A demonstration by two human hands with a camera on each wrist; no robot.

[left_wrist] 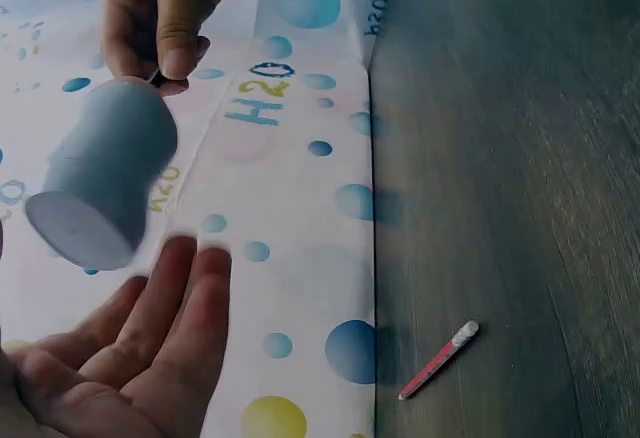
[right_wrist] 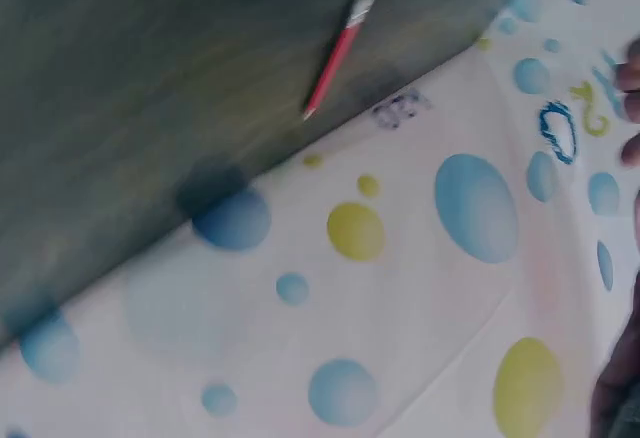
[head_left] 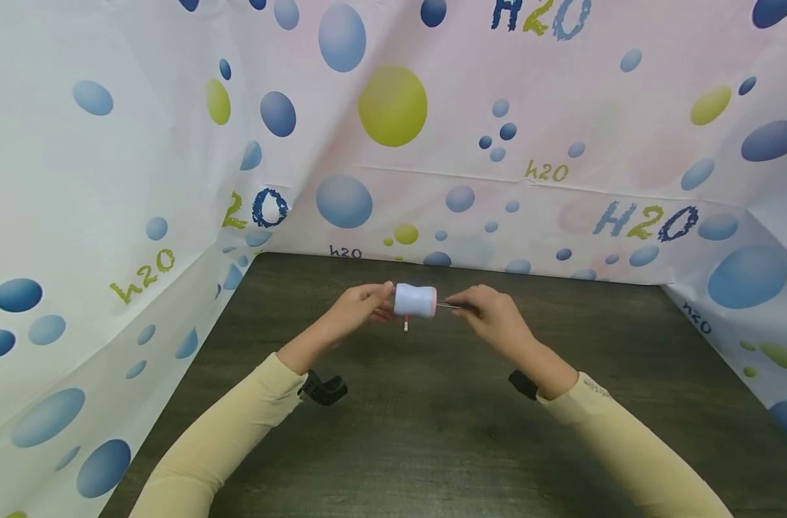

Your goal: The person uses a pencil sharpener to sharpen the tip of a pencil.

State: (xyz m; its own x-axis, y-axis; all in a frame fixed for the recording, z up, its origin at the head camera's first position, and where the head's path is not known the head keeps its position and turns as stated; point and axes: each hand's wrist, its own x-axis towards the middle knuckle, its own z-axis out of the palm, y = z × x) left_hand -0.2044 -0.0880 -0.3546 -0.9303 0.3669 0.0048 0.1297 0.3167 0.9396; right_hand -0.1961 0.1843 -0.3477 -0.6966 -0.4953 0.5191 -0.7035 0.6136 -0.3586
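Note:
A pale blue, waisted cylinder (head_left: pixel 416 300) with a pinkish end is held above the table, between the two hands. My right hand (head_left: pixel 497 316) pinches a thin metal rod (head_left: pixel 448 306) that sticks out of the pinkish end. In the left wrist view, the right hand (left_wrist: pixel 175 18) hides most of that rod. My left hand (head_left: pixel 361 306) is at the cylinder's other end. Seen from its own wrist, the left hand (left_wrist: pixel 130 358) has its fingers extended, palm up, just below the cylinder (left_wrist: pixel 105 173) and apart from it.
A short red pencil (left_wrist: pixel 438 360) with a white end lies on the dark wooden table (head_left: pixel 393 446), below the cylinder. Printed white sheets (head_left: pixel 471 144) with blue and green bubbles stand along the table's back and sides. Part of a hand shows at the right wrist view's edge.

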